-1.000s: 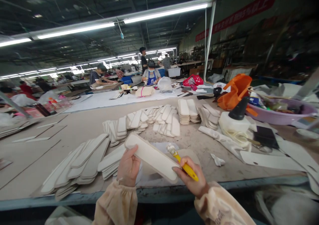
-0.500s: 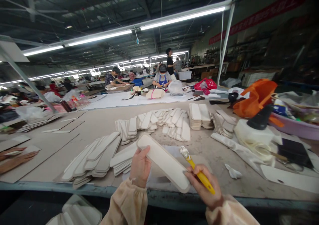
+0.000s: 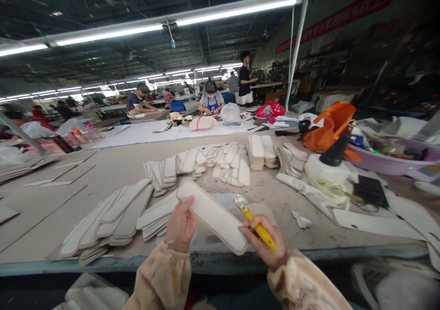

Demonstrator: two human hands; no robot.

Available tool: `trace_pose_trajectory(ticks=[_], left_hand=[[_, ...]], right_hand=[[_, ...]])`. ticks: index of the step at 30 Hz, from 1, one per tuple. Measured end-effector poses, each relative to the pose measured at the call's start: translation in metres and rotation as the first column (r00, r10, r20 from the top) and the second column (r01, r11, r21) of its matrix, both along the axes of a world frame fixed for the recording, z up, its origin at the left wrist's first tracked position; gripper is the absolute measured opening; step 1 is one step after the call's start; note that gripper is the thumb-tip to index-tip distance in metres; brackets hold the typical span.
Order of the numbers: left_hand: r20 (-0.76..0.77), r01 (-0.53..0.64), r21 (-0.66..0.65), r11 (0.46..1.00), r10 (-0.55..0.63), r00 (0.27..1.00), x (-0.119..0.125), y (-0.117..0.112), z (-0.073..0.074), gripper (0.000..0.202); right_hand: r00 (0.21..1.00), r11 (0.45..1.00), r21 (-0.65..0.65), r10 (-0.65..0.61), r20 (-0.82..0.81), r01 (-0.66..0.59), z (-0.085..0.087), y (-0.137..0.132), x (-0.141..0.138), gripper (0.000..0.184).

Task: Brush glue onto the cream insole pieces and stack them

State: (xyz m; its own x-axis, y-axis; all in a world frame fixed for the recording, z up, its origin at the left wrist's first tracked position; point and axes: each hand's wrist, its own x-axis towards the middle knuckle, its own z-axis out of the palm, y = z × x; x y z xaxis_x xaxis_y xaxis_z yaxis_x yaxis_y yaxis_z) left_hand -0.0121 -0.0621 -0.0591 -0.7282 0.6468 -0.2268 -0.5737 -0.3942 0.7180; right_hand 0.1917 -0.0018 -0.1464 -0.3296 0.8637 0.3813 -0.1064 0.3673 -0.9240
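Observation:
A long off-white panel with rounded corners (image 3: 213,216) is held slantwise above the table's front edge. My left hand (image 3: 181,223) pinches its upper left end between thumb and fingers. With thumb and fingertips, my right hand (image 3: 266,241) touches the lower right end of the panel. The same hand grips a yellow-handled brush (image 3: 257,230), its bristles coated in white paste and pointing up and away. Just left of my left hand lies a small stack of similar panels (image 3: 160,216), and a larger fanned pile (image 3: 110,214) lies farther left.
More panel piles (image 3: 233,161) stretch across the table's middle. On the right are a white container with a black cone top (image 3: 326,168), an orange bag (image 3: 330,127) and a pinkish basin (image 3: 388,161). A crumpled white scrap (image 3: 301,220) lies nearer. Co-workers (image 3: 210,100) are beyond the table.
The view has swung to the right, so everything sits farther left. A co-worker's hands at the left edge have gone out of view. Both hands keep their hold on the panel and brush.

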Motion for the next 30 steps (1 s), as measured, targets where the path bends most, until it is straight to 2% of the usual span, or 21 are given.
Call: trace_pose_trajectory(ticks=[6,9,12,18,30], left_hand=[[0.008,0.193,-0.036,0.981,-0.193,0.981,0.016,-0.004,-0.008,0.035],[0.02,0.253,-0.058,0.966,-0.252,0.967,0.022,-0.007,-0.011,0.038],[0.019,0.259,-0.063,0.964,-0.258,0.966,0.023,-0.007,-0.013,0.04],[0.018,0.255,-0.078,0.964,-0.254,0.967,0.02,-0.007,-0.015,0.04],[0.044,0.217,-0.099,0.971,-0.213,0.976,0.017,-0.006,-0.025,0.033]], right_hand=[[1.0,0.999,-0.044,0.003,-0.029,-0.004,-0.001,0.002,-0.001,0.031],[0.999,0.998,-0.061,0.014,-0.037,-0.017,-0.001,0.003,-0.001,0.031],[0.999,0.998,-0.054,0.034,-0.023,-0.035,-0.001,0.003,0.001,0.03],[0.997,0.997,0.038,0.068,0.046,-0.07,0.001,0.005,0.005,0.022],[0.993,0.989,0.116,0.076,0.087,-0.086,0.001,0.005,0.01,0.015]])
